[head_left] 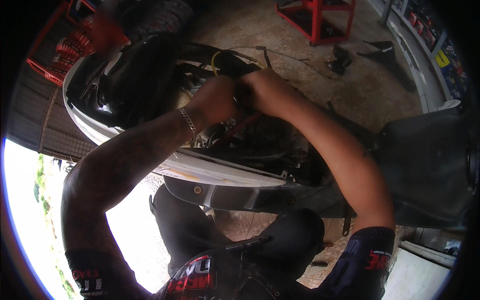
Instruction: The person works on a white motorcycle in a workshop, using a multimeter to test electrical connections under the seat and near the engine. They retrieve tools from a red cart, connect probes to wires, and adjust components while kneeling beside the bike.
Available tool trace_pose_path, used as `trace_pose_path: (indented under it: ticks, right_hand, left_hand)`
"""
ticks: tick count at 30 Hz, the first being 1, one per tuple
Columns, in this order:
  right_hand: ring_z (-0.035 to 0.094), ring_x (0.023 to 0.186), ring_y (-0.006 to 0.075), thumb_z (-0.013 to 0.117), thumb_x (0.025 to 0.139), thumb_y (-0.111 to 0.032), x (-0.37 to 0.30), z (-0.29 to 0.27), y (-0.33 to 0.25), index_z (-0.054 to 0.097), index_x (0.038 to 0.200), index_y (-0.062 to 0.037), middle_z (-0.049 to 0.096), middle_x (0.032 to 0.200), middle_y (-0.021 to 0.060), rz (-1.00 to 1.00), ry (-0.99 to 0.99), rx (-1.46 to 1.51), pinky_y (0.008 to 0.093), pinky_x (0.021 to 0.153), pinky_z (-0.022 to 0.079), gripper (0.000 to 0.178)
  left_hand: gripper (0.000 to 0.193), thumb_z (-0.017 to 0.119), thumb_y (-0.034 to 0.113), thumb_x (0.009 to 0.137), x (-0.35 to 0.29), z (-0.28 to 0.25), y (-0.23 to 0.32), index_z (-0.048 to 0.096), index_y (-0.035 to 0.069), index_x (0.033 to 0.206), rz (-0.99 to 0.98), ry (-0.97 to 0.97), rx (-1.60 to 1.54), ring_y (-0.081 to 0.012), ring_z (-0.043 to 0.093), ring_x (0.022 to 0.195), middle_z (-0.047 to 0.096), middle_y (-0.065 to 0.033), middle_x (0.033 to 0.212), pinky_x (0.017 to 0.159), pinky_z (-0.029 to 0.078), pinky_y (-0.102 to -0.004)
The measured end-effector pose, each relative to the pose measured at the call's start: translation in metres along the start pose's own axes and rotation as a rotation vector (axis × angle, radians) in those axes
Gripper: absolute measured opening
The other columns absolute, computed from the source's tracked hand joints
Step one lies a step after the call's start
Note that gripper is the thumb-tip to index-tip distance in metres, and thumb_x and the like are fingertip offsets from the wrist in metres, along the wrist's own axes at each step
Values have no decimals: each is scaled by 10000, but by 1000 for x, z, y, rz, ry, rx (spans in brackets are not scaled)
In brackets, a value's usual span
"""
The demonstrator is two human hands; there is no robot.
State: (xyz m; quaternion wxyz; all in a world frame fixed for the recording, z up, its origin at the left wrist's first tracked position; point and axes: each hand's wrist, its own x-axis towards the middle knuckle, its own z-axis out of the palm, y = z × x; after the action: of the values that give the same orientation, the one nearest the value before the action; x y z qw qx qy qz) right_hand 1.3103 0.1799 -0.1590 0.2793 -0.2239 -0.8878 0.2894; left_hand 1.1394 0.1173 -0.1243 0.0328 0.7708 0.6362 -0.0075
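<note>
A motor scooter with open bodywork lies across the view, its white side panel (215, 170) curving along the near side. Over the exposed engine bay (250, 132), my left hand (216, 97) is closed, its fingers mostly turned away. My right hand (261, 89) is closed right beside it, the two almost touching. Something small and dark sits between them, too shadowed to name. A yellow hose or cable (215, 62) loops up just behind my left hand. Dark tubes and metal parts lie below the hands.
The black seat part (140, 85) rises at the left. Beyond the scooter, a thin cable (300, 60) and loose black plastic pieces (385, 54) lie on the tiled floor. A red tool cart (320, 22) stands at the back. Shelves of packages (445, 65) line the right, above a white bin (422, 267).
</note>
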Motion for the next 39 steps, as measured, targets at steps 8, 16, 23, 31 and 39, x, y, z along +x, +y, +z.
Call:
trace_pose_path:
  ticks: [8,16,23,31,39]
  right_hand:
    - [683,956,398,628,822,-52,4,-3,5,705,1056,-37,701,987,226,-22,-114,-147,444,797,538,247]
    - [682,952,391,600,817,-52,11,-15,-11,709,1059,-62,706,985,212,-1,-280,-283,467,796,545,265]
    - [684,947,384,597,823,-98,13,-13,-7,721,1010,-80,716,975,174,-113,-302,-359,463,794,549,226]
    - [691,921,377,601,845,-153,16,-18,-8,718,1014,-86,716,982,171,13,-395,-459,474,763,552,217]
    - [710,918,338,528,887,-187,11,-9,7,722,1062,-141,729,983,133,-306,-231,-466,460,765,566,265]
  left_hand:
    - [332,829,248,649,1,1,-1,749,26,882,-23,18,-79,-375,695,910,713,-205,891,821,553,-435]
    - [388,843,232,638,3,2,-7,732,10,936,-45,-5,-74,-391,685,953,711,-219,941,838,546,-438]
    - [620,890,250,597,1,-3,-1,639,-34,1088,-106,1,-104,-405,664,1036,693,-241,1048,871,534,-448]
    - [578,880,250,604,0,-4,-1,659,-22,1064,-63,30,-147,-387,668,1033,692,-227,1048,880,533,-432]
    - [590,880,249,599,4,-4,-2,659,-23,1073,-92,-46,-138,-380,673,1028,698,-219,1039,878,533,-421]
